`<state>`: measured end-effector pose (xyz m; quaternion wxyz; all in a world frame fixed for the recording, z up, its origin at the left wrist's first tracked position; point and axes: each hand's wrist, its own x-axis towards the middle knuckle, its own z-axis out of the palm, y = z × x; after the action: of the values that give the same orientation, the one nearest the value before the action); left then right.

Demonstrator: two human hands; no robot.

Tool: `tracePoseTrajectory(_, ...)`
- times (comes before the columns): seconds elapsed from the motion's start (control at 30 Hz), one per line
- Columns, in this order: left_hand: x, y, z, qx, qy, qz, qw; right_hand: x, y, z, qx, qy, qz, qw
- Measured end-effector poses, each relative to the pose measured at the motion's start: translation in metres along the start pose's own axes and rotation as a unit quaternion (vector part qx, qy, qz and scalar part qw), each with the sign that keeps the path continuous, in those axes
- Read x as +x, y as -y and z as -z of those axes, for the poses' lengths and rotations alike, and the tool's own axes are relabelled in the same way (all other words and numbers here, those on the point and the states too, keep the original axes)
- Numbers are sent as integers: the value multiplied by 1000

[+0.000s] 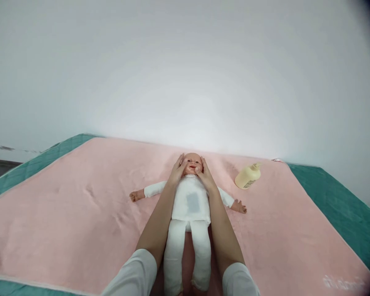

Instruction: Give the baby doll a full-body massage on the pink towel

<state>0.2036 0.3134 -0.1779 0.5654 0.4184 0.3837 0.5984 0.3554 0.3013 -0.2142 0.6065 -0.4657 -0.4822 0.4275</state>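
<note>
A baby doll [190, 199] with a white cloth body lies on its back, arms spread and head toward the wall. My left hand [178, 169] rests against the left side of its head, fingers stretched out and the thumb near the cheek. On the other side of the head lies my right hand [205, 172], its fingers extended up along the head and its thumb on the cheek by the mouth. Both palms touch the doll's head between them. A grey-blue patch shows on the doll's chest.
A pale yellow pump bottle [248, 176] lies tilted to the right of the doll. Under everything is a pink blanket [80, 205] over a green sheet [336, 197]. A pale wall [185, 74] rises behind the far edge.
</note>
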Motion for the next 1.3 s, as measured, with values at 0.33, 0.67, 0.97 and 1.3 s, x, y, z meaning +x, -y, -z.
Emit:
tracePoseTrajectory(0.33, -20, 12, 19, 72, 111, -16, 991, -11, -4, -3, -9, 23, 39, 999)
tracePoseTrajectory(0.67, -19, 13, 16, 52, 85, -33, 994, -20, -2, -4, 14, -8, 40, 999)
tracePoseTrajectory(0.97, -13, 18, 22, 84, 76, -44, 993, -21, 0, 0, 5, -5, 30, 1000)
tracePoseTrajectory(1.3, -16, 3, 26, 85, 123, -40, 988, -20, -4, 10, -16, 27, 41, 999)
